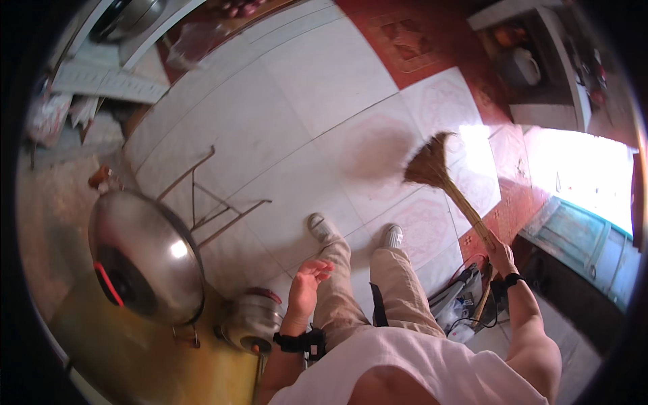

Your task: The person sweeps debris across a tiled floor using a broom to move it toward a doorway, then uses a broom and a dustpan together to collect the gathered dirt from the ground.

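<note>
A straw hand broom [463, 202] is gripped near the end of its bundled handle by my right hand [500, 255]. Its flared brown bristles are raised out in front of me, and a soft shadow lies on the pale floor tiles [283, 126] beside them. My left hand [306, 291] is empty, fingers loosely curled but apart, in front of my left leg. Both wrists wear black bands. Below are my shoes on the tiles.
At left, a large domed metal lid or pan [152, 258] sits by a yellowish tabletop [187, 369], with a metal pot [253, 319] alongside. Thin metal legs [212, 202] stretch over the floor. Bags and a cable [476, 321] lie near my right leg, below a blue wooden door [577, 243].
</note>
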A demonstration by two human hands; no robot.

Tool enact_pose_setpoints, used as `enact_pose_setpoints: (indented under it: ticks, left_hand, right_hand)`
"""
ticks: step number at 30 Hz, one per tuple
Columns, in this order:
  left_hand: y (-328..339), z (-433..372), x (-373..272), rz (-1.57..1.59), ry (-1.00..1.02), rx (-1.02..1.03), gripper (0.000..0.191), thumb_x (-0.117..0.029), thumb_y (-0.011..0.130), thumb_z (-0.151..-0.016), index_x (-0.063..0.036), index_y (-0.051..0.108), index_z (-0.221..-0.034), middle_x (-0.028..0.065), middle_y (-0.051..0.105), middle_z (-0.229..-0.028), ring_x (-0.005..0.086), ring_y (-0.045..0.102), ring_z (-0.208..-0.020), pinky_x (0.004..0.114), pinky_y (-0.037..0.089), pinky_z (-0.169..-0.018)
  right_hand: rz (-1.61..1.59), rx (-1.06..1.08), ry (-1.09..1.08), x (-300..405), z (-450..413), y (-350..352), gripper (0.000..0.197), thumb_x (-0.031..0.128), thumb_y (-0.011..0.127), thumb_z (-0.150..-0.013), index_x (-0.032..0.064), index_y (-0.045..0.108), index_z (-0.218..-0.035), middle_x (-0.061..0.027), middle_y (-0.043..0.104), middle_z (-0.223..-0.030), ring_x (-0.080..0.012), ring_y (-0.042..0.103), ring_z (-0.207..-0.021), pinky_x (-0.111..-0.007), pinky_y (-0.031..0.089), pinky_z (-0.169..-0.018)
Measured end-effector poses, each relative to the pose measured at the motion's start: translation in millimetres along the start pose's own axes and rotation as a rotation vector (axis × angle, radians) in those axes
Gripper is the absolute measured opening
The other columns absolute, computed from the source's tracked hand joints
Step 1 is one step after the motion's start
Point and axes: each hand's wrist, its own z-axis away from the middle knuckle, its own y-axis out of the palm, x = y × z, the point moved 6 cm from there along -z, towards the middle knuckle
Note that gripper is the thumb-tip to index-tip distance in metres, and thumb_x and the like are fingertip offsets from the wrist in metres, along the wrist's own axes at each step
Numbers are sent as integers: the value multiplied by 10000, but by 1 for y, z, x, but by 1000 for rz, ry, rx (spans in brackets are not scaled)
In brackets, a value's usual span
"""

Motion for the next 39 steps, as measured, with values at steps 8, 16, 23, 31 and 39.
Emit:
enact_pose_setpoints:
  ticks: [8,16,23,31,39]
  left_hand:
    - [26,-19,52,-148,-90,-81,541,-546,422,-829,-55,501,-1040,84,554,-1041,173,512,-965,288,371,-815]
    - [-41,62,95,-1036,-373,-411,430,-432,373,-881,-44,557,-911,52,580,-882,141,532,-812,254,400,-695]
    - [-42,98,166,-1240,-345,-351,387,-371,401,-888,-10,539,-861,116,547,-730,224,528,-699,295,420,-649]
    - [77,-3,167,-1028,-299,-104,208,-201,485,-888,-26,542,-985,19,570,-864,85,510,-781,224,416,-692]
    - [21,39,193,-1104,-420,-134,216,-214,513,-871,-33,543,-983,48,586,-894,109,543,-819,240,427,-710]
  right_hand:
    - [-248,18,-384,172,-155,68,427,275,467,-838,239,369,-1252,-169,585,-805,-350,566,-712,-443,443,-624]
    - [-237,75,-298,135,-287,66,363,317,404,-863,220,393,-1213,-183,606,-836,-354,584,-772,-444,444,-652]
    - [-188,19,240,-200,-214,65,303,351,314,-889,228,432,-1139,-199,595,-910,-386,572,-853,-489,446,-719]
    - [-77,-154,75,-297,-33,11,408,248,475,-826,155,426,-1220,-217,589,-771,-386,566,-715,-467,442,-605]
    - [-92,415,-304,-52,-20,99,440,202,423,-858,240,336,-1288,-130,572,-862,-261,585,-742,-367,471,-574]
